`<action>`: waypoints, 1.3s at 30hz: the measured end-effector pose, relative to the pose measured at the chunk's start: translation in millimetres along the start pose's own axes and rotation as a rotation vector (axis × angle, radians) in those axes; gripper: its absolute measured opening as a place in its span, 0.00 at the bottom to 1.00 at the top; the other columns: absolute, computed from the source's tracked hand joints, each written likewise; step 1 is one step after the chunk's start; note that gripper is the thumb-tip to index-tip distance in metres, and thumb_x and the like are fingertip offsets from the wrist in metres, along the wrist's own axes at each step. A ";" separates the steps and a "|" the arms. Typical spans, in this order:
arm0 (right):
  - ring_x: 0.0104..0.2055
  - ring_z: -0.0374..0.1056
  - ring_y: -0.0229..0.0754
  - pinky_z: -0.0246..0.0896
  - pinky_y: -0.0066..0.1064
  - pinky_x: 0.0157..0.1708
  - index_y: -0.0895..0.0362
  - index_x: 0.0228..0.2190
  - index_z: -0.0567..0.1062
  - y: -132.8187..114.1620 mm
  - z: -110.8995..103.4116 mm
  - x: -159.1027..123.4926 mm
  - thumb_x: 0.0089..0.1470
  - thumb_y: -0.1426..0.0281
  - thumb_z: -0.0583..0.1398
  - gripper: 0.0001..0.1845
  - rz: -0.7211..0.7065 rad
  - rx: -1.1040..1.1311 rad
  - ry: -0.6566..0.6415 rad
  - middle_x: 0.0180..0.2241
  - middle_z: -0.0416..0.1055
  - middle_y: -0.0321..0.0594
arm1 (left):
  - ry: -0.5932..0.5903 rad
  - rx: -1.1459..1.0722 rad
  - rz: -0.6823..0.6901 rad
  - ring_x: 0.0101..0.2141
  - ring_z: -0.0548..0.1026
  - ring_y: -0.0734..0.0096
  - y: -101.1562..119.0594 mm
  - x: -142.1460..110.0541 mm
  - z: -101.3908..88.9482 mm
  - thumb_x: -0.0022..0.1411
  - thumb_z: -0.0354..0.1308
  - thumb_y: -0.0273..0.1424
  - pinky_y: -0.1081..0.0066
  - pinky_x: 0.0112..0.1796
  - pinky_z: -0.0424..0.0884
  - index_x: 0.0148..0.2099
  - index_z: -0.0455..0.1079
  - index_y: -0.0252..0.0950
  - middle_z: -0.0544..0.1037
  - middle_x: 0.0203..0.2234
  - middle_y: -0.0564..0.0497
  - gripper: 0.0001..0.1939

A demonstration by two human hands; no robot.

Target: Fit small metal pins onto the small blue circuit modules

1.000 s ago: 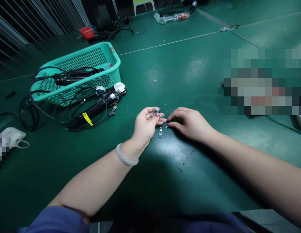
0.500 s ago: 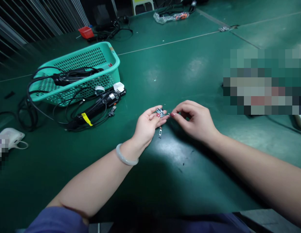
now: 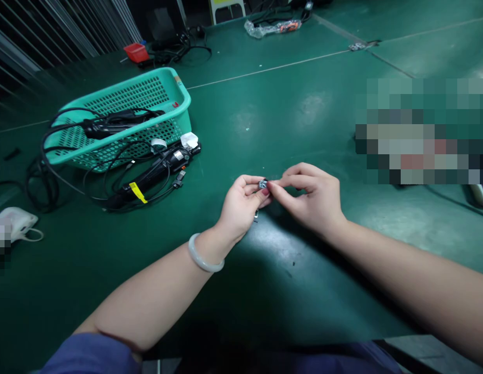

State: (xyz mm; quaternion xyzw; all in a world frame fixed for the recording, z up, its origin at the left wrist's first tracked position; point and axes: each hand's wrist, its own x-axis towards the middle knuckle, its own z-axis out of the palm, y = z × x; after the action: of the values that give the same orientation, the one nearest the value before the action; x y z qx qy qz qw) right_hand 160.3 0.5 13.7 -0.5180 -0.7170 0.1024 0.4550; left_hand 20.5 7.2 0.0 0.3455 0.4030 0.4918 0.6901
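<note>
A small grey-and-black metallic piece [image 3: 263, 184] is pinched in the fingers of my left hand [image 3: 241, 205], which wears a pale bangle [image 3: 204, 255] at the wrist. From the right, the thumb and forefinger of my right hand [image 3: 313, 191] close together against that piece. Whatever else the right fingertips may hold is hidden. On the table just below my left fingers lies a tiny pale frame-like part [image 3: 256, 214], partly covered by the hand.
A turquoise basket [image 3: 182, 106] with black cables and a black tool stands at the left. Before it lies another black corded tool [image 3: 155, 174] with a yellow tag. A wrapped item [image 3: 260, 28] and a red bin [image 3: 135, 52] lie farther back. Blurred patches cover the far right.
My right fingertips have moved left onto the piece, where a gap stood before. My left fingers have curled in, turning the piece and covering more of it.
</note>
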 end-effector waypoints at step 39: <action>0.35 0.73 0.42 0.68 0.35 0.37 0.49 0.30 0.80 11.3 -8.1 7.2 0.53 0.71 0.59 0.08 -0.114 -0.060 -0.186 0.32 0.78 0.36 | 0.022 0.096 0.036 0.34 0.76 0.75 -3.3 2.1 -5.8 0.48 0.64 0.21 0.67 0.45 0.69 0.37 0.68 0.34 0.78 0.28 0.53 0.13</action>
State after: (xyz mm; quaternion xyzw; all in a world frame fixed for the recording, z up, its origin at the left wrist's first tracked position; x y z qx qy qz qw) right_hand 173.4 8.8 15.2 -0.4781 -0.7873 0.1026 0.3757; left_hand 17.1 8.8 -5.9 0.3799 0.4276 0.4881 0.6592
